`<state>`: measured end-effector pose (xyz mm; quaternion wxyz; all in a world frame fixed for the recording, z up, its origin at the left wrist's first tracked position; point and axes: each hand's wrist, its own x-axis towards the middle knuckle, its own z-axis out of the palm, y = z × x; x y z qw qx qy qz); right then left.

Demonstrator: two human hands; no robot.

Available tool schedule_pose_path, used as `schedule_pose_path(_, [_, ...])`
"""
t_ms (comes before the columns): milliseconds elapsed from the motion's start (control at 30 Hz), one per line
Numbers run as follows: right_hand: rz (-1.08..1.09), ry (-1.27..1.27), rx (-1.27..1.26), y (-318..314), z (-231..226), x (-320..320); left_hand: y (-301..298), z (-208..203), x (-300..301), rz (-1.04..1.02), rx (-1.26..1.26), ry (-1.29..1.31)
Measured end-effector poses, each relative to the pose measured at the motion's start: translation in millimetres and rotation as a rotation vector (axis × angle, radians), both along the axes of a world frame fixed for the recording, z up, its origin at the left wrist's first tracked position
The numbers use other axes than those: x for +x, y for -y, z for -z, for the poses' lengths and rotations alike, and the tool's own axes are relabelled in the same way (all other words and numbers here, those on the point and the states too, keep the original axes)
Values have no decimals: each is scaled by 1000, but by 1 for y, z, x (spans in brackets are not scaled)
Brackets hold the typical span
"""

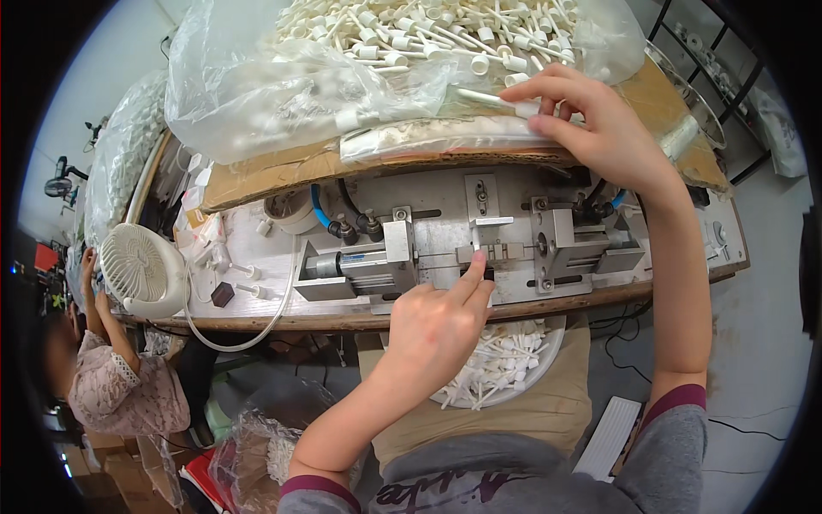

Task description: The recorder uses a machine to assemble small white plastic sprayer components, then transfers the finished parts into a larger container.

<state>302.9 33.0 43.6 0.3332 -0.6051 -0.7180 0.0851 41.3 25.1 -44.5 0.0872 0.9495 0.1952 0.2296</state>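
My right hand (604,128) is over the cardboard edge, its thumb and fingers pinching the cap end of a white stemmed plastic part (484,98). The part's thin stem points left, toward the heap. My left hand (432,330) reaches up to the middle of a metal clamping fixture (398,253). Its index finger is stretched out, with the tip against a small white piece (477,236) under the fixture's raised plate (492,222). The thumb lies apart from that finger, and the other fingers are curled, partly hidden.
A heap of white stemmed parts (428,34) lies in clear plastic on cardboard (274,182). A bowl (556,343) of similar pieces rests at my lap. To the left are a white fan (144,270), its cable and loose parts. Another person (128,377) sits at far left.
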Motion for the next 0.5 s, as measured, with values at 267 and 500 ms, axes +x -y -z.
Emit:
schedule_pose_path(267, [53,-256,142,70,18,-58,-28,-44,-2,130,-282,70])
schedule_pose_path(500, [42,235,123,115,80,-112,-164,-107,38,-172,325,254])
